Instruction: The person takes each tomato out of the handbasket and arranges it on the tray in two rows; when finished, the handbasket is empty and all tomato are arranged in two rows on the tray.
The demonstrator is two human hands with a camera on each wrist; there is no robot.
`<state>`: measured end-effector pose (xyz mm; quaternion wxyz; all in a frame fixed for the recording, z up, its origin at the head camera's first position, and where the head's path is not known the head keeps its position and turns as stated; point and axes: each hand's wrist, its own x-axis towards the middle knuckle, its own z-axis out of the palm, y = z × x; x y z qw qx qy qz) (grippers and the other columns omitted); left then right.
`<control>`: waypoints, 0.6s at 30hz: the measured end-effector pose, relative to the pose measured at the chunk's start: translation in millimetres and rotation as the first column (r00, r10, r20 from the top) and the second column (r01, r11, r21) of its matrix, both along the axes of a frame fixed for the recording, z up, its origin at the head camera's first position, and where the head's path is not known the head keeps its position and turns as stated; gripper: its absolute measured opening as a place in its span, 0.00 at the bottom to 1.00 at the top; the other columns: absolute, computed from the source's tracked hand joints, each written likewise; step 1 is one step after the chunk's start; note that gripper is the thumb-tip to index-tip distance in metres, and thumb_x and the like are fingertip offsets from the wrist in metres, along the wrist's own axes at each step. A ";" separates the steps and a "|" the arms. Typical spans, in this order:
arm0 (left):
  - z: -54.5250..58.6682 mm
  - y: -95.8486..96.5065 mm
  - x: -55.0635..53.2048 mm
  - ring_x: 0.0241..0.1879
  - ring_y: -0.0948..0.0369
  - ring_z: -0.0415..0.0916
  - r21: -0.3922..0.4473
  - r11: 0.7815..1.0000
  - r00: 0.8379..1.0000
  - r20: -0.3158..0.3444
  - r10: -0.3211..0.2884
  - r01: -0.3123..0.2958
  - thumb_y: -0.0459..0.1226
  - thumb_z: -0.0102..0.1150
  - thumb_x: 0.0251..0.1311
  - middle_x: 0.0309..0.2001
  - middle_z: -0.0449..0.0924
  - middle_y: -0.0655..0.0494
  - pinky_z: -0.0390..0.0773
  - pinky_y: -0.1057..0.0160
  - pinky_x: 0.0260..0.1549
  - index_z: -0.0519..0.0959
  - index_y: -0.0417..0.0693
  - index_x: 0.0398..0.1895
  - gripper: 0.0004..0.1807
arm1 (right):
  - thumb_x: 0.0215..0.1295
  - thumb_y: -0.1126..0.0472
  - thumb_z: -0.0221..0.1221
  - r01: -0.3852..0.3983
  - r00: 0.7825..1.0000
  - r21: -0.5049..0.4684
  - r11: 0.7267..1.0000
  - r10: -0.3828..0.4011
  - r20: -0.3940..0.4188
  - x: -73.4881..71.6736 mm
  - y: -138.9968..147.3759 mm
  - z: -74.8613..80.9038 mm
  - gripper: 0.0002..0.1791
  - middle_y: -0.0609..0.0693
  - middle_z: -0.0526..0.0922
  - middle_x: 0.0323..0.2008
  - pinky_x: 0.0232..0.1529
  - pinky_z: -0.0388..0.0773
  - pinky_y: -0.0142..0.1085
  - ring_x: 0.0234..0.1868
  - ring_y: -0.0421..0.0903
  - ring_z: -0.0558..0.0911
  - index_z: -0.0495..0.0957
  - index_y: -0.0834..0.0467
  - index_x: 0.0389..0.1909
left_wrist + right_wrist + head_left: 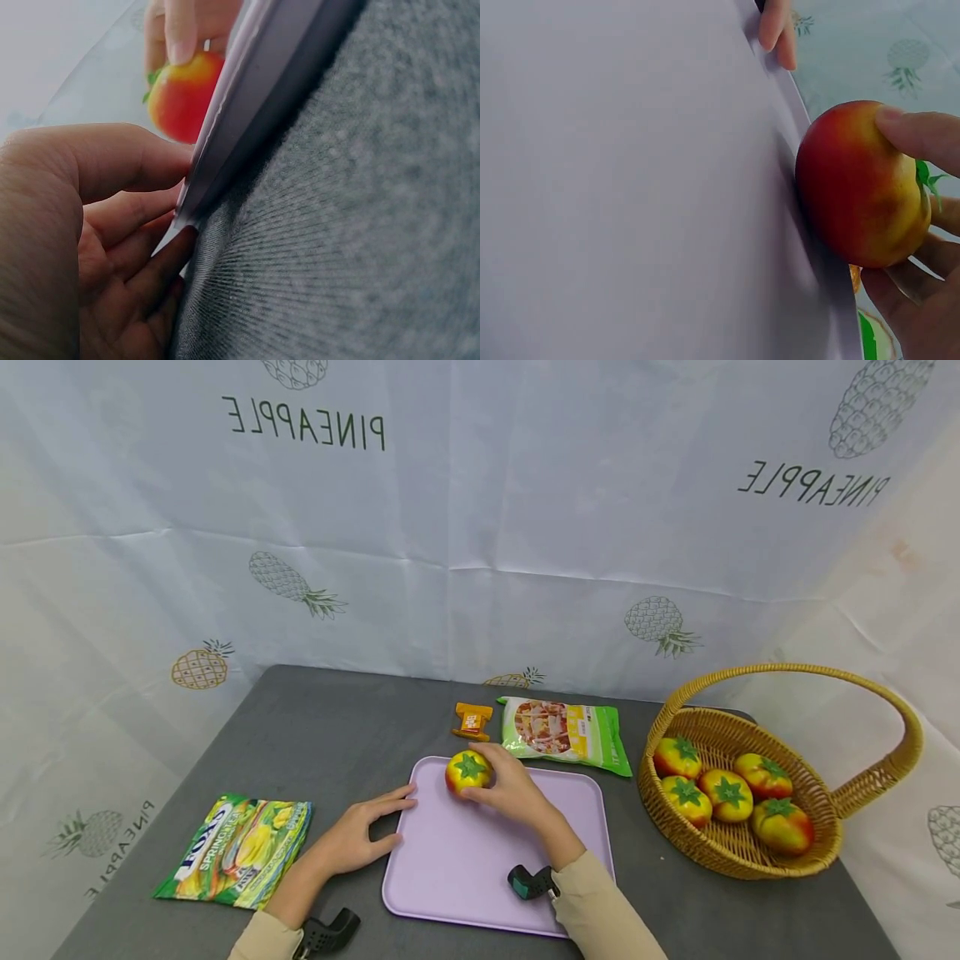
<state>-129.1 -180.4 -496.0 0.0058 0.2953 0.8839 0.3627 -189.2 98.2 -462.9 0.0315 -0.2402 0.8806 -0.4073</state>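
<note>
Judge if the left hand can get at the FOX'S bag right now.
Likely yes: the FOX'S bag lies left of the left hand, nothing visible on top or between. That hand touches the tray and would have to leave it.

- Fruit (468, 773): yellow blending into red, topped by a green leafy star
- Tray (450, 877): plain pale lilac
- Table (337, 718): dark grey
- Basket (675, 833): golden tan in a woven pattern
- Basket fruits (726, 795): red and yellow, green-leaved
- Fox's bag (236, 852): green and yellow, white brand lettering
- Other bag (566, 732): green and white, reddish-brown picture, yellow patch
- Packet (472, 721): orange, with white and red
- Curtain (525, 527): whitish, printed with grey-green and orange pineapples, dark green lettering
- Sleeves (607, 910): plain beige
- Wristbands (330, 933): black
</note>
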 end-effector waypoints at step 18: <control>-1.1 0.2 -0.7 0.65 0.52 0.67 0.000 1.000 1.000 0.004 0.007 -0.007 0.40 0.60 0.57 0.68 0.67 0.56 0.70 0.47 0.58 0.75 0.53 0.60 0.25 | 0.53 0.48 0.68 -0.006 0.998 0.031 0.999 0.004 0.056 -4.6 -7.6 -0.9 0.42 0.58 0.70 0.62 0.60 0.69 0.51 0.60 0.55 0.72 0.63 0.60 0.67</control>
